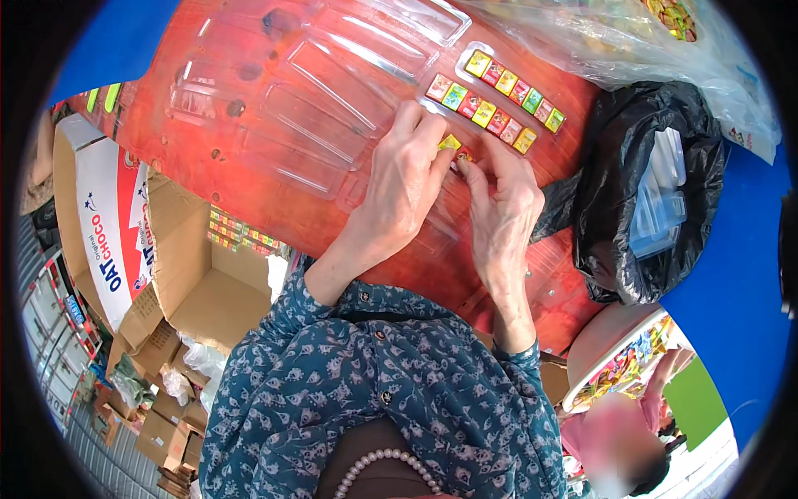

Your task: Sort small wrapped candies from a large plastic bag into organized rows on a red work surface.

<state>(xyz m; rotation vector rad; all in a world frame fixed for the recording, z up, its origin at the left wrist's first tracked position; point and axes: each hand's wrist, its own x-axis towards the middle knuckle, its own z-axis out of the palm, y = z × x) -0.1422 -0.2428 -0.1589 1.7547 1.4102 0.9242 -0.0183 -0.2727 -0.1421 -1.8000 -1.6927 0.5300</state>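
Over the red table my left hand (403,179) is closed, its fingertips at a small yellow square wrapped piece (450,143). My right hand (505,191) pinches with thumb and fingers at a small red square piece (464,155) right beside it. Most of whatever lies under my fingers is hidden. Just beyond my hands, a transparent plastic strip tray (482,113) holds a row of colourful square pieces. Farther right and parallel to it lies a second filled strip tray (515,86).
Transparent plastic trays (320,100) cover the left of the red table (573,137). A black bag (706,150) with see-through trays stands right, below a large clear bag (573,41). Lower right: a tub (590,349) of wrapped pieces, a person in pink (615,432). An open cardboard box (187,249) sits left.
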